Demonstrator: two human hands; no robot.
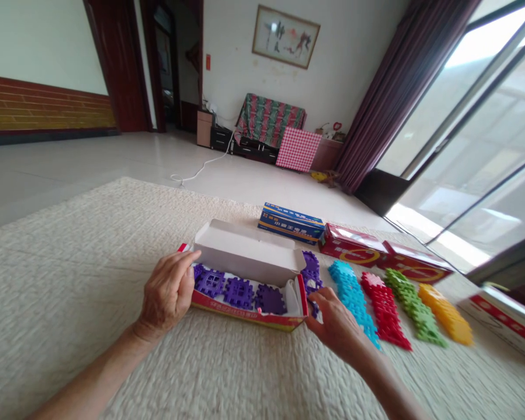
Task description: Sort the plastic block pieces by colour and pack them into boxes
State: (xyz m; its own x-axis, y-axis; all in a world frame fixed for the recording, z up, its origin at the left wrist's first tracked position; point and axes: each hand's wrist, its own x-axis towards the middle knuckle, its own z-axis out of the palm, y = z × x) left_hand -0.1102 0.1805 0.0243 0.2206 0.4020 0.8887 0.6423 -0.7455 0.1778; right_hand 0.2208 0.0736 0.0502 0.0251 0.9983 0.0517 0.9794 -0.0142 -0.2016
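Observation:
An open red cardboard box (245, 315) with its white lid (249, 248) raised lies on the cream cover. In it sit several purple interlocking plastic building blocks (238, 293) in a row. At the box's left end my left hand (168, 291) is closed on the edge, fingers held together. Just past the right end lies a strip of purple building blocks (310, 271). My right hand (330, 318) reaches to the near end of that strip, thumb and fingers closed on a purple building block, partly hidden by the fingers.
Right of my right hand lie rows of light blue blocks (352, 297), red blocks (385, 312), green blocks (415, 309) and yellow blocks (446, 315). Behind them stand a blue box (291, 224) and two red boxes (354, 245). A white-and-red box (507, 321) is at far right.

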